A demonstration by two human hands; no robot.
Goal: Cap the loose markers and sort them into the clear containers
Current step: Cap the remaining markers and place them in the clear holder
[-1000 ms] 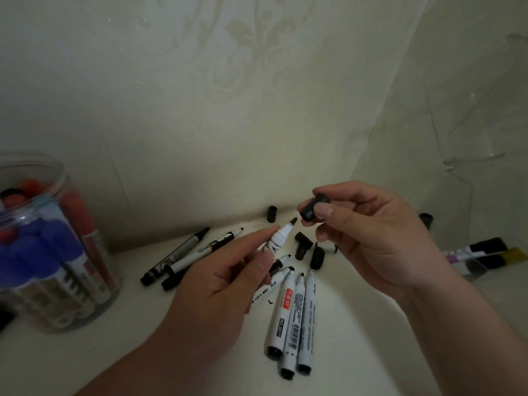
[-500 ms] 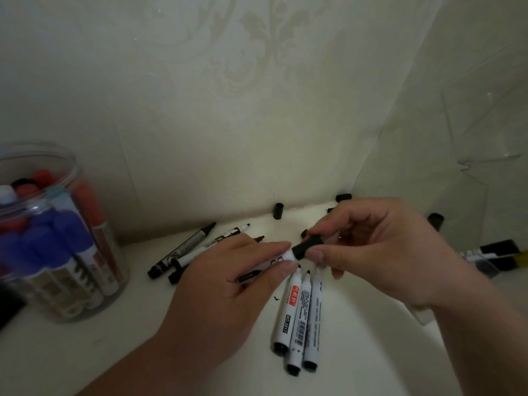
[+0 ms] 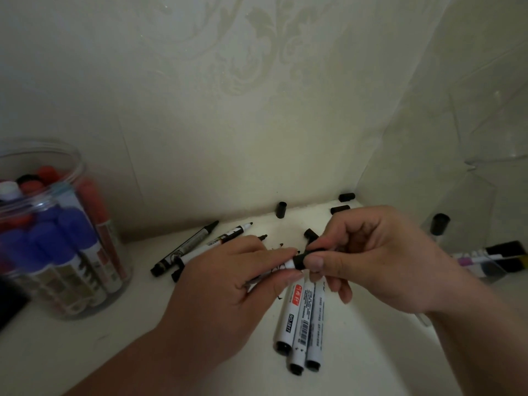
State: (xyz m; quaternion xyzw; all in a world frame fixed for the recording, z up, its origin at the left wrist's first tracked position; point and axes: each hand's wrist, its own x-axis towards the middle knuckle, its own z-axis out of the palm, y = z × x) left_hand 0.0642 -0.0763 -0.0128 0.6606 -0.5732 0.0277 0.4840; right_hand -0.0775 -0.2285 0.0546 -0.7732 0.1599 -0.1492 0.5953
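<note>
Marker (image 3: 289,264): white barrel mostly hidden by left hand (image 3: 228,292) fingers gripping it, above the bench (image 3: 114,352) middle.
Cap (image 3: 300,260): black, pinched by right hand (image 3: 380,261) fingers; apart from the tip a second ago, now on it.
Counts: three markers (image 3: 303,324) beneath the hands, three uncapped markers (image 3: 197,244) behind, four loose caps (image 3: 281,209) near the back edge.

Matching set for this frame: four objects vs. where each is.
1. round clear plastic jar of blue and red markers
2. three white markers side by side
3. black cap on the held white marker
4. loose black cap

A. upright at the back wall
B. pinched by the right hand
C. far left
D. flat, nearest the camera

Pairs: 1-C, 2-D, 3-B, 4-A
</note>
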